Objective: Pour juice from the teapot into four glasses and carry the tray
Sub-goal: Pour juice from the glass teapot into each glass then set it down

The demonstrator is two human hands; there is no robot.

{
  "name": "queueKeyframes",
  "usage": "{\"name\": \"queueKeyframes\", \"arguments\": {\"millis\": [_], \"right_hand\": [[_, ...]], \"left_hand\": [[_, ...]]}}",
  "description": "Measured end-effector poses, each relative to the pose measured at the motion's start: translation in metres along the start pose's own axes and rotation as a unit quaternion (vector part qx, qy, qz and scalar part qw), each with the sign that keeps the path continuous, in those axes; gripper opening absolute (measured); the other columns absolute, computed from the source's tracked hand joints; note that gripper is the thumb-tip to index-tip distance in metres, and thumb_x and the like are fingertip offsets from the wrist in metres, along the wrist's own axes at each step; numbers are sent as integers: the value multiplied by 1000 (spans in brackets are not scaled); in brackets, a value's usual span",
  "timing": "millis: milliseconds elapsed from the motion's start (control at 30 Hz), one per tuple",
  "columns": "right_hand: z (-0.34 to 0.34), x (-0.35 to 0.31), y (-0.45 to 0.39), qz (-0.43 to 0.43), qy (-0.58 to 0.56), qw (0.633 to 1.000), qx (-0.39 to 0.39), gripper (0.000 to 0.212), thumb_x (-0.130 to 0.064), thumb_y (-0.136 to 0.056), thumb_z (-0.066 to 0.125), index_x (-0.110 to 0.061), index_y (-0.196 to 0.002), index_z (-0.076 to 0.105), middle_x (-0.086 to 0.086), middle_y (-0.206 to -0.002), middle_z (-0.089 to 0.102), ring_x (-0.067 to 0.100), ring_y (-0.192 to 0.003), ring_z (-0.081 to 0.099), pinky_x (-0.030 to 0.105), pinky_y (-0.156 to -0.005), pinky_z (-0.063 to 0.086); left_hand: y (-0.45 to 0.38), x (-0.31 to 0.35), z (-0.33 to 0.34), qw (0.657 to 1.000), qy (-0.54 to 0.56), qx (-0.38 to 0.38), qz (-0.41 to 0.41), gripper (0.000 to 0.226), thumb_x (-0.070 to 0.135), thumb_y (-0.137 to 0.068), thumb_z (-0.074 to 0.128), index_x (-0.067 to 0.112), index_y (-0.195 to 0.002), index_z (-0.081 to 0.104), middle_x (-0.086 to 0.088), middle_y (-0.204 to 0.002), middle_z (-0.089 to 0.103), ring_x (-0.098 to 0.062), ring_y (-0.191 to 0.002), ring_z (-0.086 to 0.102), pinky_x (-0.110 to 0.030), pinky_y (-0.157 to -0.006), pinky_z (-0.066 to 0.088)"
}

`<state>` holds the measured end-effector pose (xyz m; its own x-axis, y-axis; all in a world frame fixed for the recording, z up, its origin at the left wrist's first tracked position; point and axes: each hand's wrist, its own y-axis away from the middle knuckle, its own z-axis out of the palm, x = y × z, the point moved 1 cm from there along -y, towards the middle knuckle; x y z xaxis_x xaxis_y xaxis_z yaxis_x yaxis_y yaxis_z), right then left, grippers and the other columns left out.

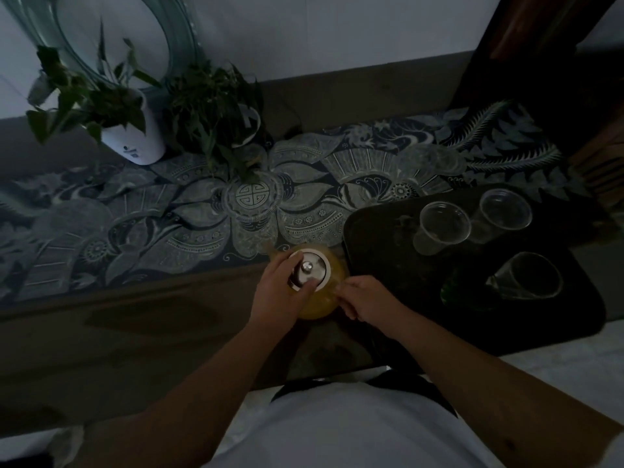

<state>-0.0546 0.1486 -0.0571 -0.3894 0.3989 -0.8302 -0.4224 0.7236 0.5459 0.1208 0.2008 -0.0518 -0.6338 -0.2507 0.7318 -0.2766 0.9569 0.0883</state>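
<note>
At the near edge of the surface [101, 332], head view: glass teapot [317, 298] stands upright, just left of the black tray [371, 251], apparently touching or nearly touching its left rim. Body is filled with yellow-orange juice; metal lid [309, 270] with a central knob is in place.

Left hand [280, 292]: fingers curled over the lid's near-left edge, grasping it or pressing it down. Right hand [363, 298]: fingers curled at the teapot's right side, where a handle would sit; the handle itself is too dim to make out, so whether it is gripped cannot be told.

Handling, judged: pot is full, so heavy for its size; glass, so fragile and smooth. Best held by the side handle with the lid pinned by the other hand, as the lid may slide off on tilting. Cups look like thin clear plastic, light and easily tipped by a hard stream; pour slowly.

Count on tray: two clear cups upright at the far side, cup one [442, 224] and cup two [503, 211], close together; one clear glass [526, 276] nearer, leaning in this wide view; one dark green vessel [456, 292] just left of it, hard to identify. All appear empty. One teapot, one tray.

Off tray: two potted plants, one in a white pot [135, 143], one beside it [216, 113], on a patterned runner [202, 204].
</note>
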Motion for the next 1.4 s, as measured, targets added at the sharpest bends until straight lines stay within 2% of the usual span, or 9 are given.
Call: {"name": "queueKeyframes", "arguments": {"millis": [100, 200, 333, 633, 767, 933, 1100, 1333, 1400], "right_hand": [[2, 1, 0, 0, -15, 1000, 8, 36, -22, -93, 54, -15, -57, 52, -1, -49, 44, 5, -39, 37, 17, -40, 32], [6, 5, -3, -24, 31, 998, 40, 36, -26, -91, 56, -15, -57, 50, 0, -53, 42, 8, -46, 39, 24, -51, 34], [9, 7, -1, -45, 33, 997, 62, 43, -26, -91, 56, -20, -50, 45, -5, -50, 40, 6, -46, 37, 24, -50, 32], [6, 13, 13, -43, 3, 997, 64, 43, -23, -92, 57, -18, -52, 44, -6, -49, 39, 3, -43, 37, 20, -48, 33], [1, 12, 26, -30, -16, 998, 61, 43, -23, -93, 55, -19, -51, 46, -12, -42, 41, -1, -40, 38, 16, -45, 34], [-8, 5, 48, -37, -41, 995, 83, 43, -24, -93, 56, -18, -52, 44, -10, -44, 39, 3, -42, 36, 19, -47, 33], [-22, -13, 78, -34, -63, 993, 93, 41, -23, -94, 55, -17, -54, 48, -12, -42, 40, 1, -39, 37, 14, -42, 33], [-54, -31, 128, -17, -77, 987, 142, 42, -25, -93, 55, -17, -52, 46, -6, -39, 35, 5, -34, 31, 18, -37, 27], [-66, -35, 141, -17, -80, 983, 162, 48, -23, -93, 55, -21, -46, 43, -6, -39, 34, 6, -34, 30, 20, -38, 26]], "left_hand": [[2, 2, 0, 999, 37, -7, -12, 56, 28, -84, 77, 20, -135, 56, 8, -141, 52, 6, -119, 46, 3, -93, 31], [2, 1, -1, 999, 38, 4, -30, 57, 29, -82, 78, 21, -135, 58, 5, -144, 51, 7, -120, 41, 9, -85, 24], [2, 2, -3, 999, 38, 15, -36, 56, 30, -79, 80, 20, -132, 61, 1, -145, 53, 5, -121, 41, 8, -86, 22], [15, 7, -1, 999, 41, 12, -22, 57, 31, -78, 81, 19, -130, 63, -2, -142, 57, -11, -130, 52, -19, -103, 35], [22, 19, 0, 999, 40, 21, -4, 55, 28, -77, 83, 18, -128, 64, -2, -139, 59, -12, -129, 52, -18, -104, 35], [26, 38, -4, 999, 25, 20, 44, 53, 27, -78, 82, 15, -126, 65, 4, -130, 61, -6, -115, 56, 3, -91, 29], [29, 64, -10, 995, 30, 26, 94, 53, 29, -77, 82, 15, -126, 65, 1, -136, 59, -14, -126, 55, -31, -107, 43], [32, 116, -4, 988, 42, 1, 151, 49, 29, -77, 82, 15, -121, 67, 4, -124, 65, -6, -110, 59, -3, -92, 37], [33, 133, -1, 984, 41, 2, 173, 49, 30, -76, 82, 14, -120, 68, 3, -122, 67, -7, -108, 61, -9, -92, 42]]}}
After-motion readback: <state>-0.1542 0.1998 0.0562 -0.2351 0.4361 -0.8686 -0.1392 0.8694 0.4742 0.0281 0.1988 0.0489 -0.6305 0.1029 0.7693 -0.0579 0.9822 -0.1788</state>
